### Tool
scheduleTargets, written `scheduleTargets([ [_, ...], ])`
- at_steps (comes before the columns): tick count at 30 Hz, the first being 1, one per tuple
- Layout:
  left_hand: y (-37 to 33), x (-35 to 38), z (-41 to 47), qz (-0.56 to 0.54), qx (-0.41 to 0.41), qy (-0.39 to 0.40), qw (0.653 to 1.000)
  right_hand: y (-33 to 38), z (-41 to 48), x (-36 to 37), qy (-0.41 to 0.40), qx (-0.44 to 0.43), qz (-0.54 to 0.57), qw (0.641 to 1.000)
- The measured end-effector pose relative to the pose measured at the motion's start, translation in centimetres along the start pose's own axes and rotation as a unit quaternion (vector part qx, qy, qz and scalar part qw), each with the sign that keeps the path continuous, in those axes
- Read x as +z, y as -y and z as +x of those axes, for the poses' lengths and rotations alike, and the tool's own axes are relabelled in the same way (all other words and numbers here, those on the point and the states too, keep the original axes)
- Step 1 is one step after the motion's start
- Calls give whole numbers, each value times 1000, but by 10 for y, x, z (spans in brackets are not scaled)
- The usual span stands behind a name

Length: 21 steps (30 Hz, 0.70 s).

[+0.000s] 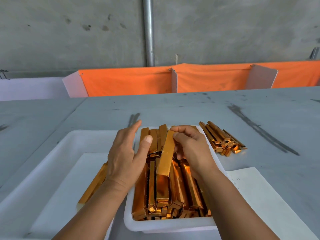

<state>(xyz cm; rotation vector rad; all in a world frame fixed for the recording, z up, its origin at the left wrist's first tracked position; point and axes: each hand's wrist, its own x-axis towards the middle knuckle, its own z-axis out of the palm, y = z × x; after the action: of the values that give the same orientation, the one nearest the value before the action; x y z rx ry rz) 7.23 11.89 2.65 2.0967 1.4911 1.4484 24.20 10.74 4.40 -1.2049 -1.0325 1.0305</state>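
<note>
On the grey table [190, 108], over a white tray [166, 226], the right hand [192, 149] pinches a gold box [166, 156], the left hand [124, 153] straight-fingered beside it.

The scene is lit brightly and evenly by soft, diffuse light, and only faint shadows are cast on the bench [225, 110]. Orange glare is thrown back by the gold foil boxes [181, 184] in the white tray [166, 226]. Straight lines are bowed towards the edges, where detail is slightly softened.
</note>
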Motion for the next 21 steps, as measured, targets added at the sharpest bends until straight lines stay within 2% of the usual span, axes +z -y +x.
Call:
scheduleTargets([
  [3, -1, -4, 5, 5, -26, -32, 999, 6, 0, -6, 9, 30, -92, 995],
  [5, 0, -8, 9, 13, -39, -54, 998, 9, 1, -10, 6, 20, -184, 983],
  [10, 5, -21, 17, 44, -95, -49, 993, 9, -1, -17, 29, -19, -402, 915],
  [15, 19, -34, 24, 130, -204, 69, 968, 2, -6, -14, 50, -21, -501, 864],
  [19, 35, -49, 28, 221, -267, 205, 915, -2, -9, -12, 62, -31, -513, 856],
  [21, 45, -54, 27, 280, -280, 246, 885, -2, -8, -12, 66, -35, -521, 851],
])
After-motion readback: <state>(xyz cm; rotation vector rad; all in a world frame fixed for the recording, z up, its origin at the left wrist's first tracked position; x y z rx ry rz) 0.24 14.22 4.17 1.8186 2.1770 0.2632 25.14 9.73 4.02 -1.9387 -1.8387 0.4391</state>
